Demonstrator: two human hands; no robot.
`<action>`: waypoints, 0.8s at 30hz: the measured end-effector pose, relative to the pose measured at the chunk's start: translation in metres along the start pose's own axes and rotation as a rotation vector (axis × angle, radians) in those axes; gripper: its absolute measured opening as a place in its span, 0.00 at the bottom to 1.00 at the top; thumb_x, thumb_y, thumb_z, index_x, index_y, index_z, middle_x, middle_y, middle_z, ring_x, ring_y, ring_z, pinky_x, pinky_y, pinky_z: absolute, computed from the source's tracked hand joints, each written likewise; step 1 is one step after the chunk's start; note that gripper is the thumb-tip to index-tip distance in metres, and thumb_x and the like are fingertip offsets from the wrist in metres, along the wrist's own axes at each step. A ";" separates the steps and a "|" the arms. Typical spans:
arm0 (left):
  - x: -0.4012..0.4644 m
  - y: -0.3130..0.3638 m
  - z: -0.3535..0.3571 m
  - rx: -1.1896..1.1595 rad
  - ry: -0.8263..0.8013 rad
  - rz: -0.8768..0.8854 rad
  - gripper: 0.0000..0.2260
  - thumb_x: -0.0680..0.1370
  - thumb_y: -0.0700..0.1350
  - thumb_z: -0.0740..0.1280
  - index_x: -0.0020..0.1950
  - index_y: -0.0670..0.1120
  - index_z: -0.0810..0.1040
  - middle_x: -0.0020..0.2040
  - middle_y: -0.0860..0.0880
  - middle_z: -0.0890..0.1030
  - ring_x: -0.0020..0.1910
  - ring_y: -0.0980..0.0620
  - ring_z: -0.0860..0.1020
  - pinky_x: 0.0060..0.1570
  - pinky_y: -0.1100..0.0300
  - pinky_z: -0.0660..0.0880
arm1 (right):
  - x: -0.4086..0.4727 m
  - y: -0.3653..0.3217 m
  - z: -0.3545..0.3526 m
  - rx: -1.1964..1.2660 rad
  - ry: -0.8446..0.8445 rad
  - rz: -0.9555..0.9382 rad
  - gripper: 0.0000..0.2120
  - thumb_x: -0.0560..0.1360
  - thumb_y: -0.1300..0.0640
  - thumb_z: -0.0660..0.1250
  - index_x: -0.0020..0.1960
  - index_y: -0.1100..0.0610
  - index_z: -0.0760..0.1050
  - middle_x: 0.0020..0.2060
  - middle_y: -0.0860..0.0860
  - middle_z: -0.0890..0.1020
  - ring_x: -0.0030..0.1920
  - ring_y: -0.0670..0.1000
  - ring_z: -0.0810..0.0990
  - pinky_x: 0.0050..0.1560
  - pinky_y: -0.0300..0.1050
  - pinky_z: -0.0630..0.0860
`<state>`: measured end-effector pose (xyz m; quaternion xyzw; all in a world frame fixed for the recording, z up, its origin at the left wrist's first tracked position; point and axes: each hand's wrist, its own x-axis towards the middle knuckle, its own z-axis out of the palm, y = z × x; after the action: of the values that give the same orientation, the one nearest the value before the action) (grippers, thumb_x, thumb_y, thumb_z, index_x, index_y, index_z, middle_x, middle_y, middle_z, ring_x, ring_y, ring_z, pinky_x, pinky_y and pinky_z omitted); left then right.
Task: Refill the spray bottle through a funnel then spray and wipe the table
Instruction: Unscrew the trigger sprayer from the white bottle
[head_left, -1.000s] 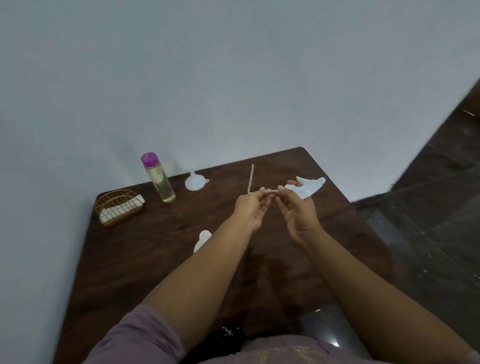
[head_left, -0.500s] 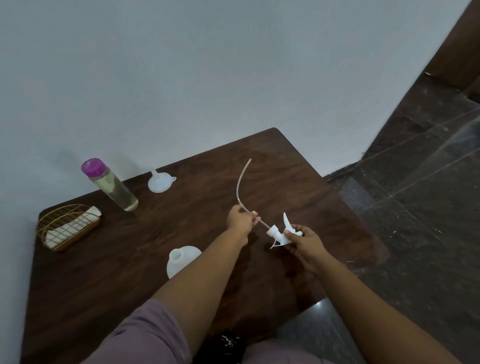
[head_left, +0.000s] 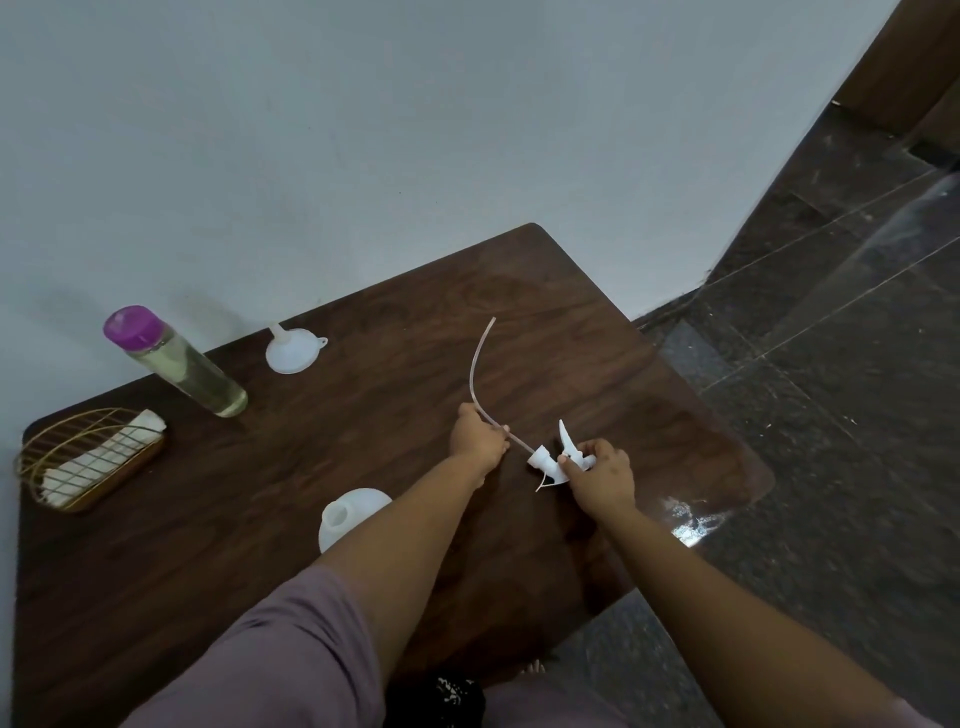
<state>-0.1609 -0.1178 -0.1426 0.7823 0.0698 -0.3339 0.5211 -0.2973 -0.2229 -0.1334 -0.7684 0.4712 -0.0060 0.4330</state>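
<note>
White sprayer head (head_left: 558, 457): off the bottle, held low over the worktop (head_left: 597, 364) by the right hand (head_left: 602, 480), whose fingers pinch its body beside the trigger.
Dip tube (head_left: 480, 374): runs from the head in a long curve, its free end up in the air; the left hand (head_left: 478, 439) pinches it near the head, fingers curled round it.
Spray bottle (head_left: 348, 517): white, neck uncovered, standing near the left forearm.
Funnel (head_left: 291, 351): upside down near the wall, well apart from the bottle.
Refill bottle (head_left: 176, 361): purple cap on, pale liquid inside.
Cloth (head_left: 98, 460): in the wire basket (head_left: 36, 447) at the far left.
Step in hand, by my judgement: lay the head aside. Set it flat, tube clear of the bottle's neck, then fetch the funnel.
</note>
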 end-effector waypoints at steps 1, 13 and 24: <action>0.000 -0.001 0.000 0.017 -0.009 0.000 0.19 0.78 0.36 0.67 0.66 0.44 0.64 0.43 0.47 0.77 0.39 0.50 0.81 0.51 0.52 0.81 | -0.001 0.001 0.000 -0.011 0.004 0.000 0.15 0.75 0.53 0.70 0.58 0.58 0.74 0.56 0.56 0.71 0.50 0.50 0.70 0.50 0.38 0.64; -0.032 0.002 -0.015 0.296 -0.047 0.108 0.31 0.78 0.45 0.68 0.76 0.46 0.55 0.45 0.52 0.78 0.57 0.48 0.78 0.63 0.51 0.73 | -0.008 -0.008 -0.004 -0.250 0.081 -0.080 0.20 0.74 0.49 0.69 0.61 0.57 0.71 0.62 0.58 0.68 0.62 0.60 0.65 0.59 0.52 0.68; -0.078 0.021 -0.067 0.249 0.143 0.338 0.29 0.77 0.46 0.69 0.75 0.47 0.59 0.55 0.50 0.75 0.56 0.52 0.76 0.58 0.55 0.75 | -0.044 -0.086 0.019 -0.221 0.013 -0.459 0.20 0.71 0.52 0.72 0.61 0.53 0.73 0.60 0.55 0.70 0.59 0.58 0.68 0.56 0.51 0.69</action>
<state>-0.1805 -0.0508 -0.0642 0.8629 -0.0670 -0.1916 0.4629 -0.2524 -0.1624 -0.0700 -0.8978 0.2851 -0.0575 0.3306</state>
